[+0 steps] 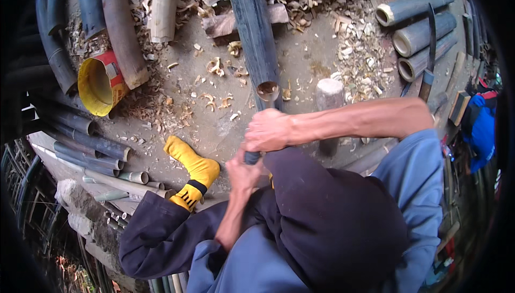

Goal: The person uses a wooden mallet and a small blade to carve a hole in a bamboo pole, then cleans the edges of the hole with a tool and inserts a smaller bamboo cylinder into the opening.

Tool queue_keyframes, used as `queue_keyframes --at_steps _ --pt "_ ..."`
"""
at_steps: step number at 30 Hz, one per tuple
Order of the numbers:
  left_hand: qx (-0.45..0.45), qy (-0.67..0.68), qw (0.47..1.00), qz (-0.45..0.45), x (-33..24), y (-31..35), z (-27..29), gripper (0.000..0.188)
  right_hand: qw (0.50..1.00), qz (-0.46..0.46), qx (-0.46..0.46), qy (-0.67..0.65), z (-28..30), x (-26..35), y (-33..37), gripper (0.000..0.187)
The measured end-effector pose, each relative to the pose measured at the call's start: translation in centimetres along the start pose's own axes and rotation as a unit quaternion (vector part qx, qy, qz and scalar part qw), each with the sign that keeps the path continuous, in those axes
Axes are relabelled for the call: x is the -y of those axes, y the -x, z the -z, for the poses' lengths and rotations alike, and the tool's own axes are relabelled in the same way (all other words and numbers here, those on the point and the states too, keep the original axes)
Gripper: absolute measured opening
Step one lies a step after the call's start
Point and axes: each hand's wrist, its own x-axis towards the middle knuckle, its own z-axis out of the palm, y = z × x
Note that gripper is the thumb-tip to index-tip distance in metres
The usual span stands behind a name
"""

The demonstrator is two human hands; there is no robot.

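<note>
Head view: the right hand (270, 130) and left hand (241, 169) sit together, clenched around a dark handle (252, 158), near the lower end of a dark bamboo pole (252, 38) that crosses over a wooden block (216, 25).

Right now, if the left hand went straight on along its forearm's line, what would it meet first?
Most likely the bare right hand, just ahead of the bare left hand. The hands are blurred, so depth and any contact between them are unclear.
</note>
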Motion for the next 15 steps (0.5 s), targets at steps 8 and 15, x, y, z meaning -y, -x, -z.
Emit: queue_keyframes --at_steps 8,15 --pt "0.110 -0.445 0.814 -0.356 -10.7 -13.0 13.3 0.014 0.828 -0.218 -0.511 -0.072 0.8 -0.6 -1.9 0.032" --pt "0.198 -0.627 0.608 -0.446 -21.4 -17.9 9.5 0.011 0.629 -0.267 -0.706 -0.186 0.1 -1.5 -1.3 0.041"
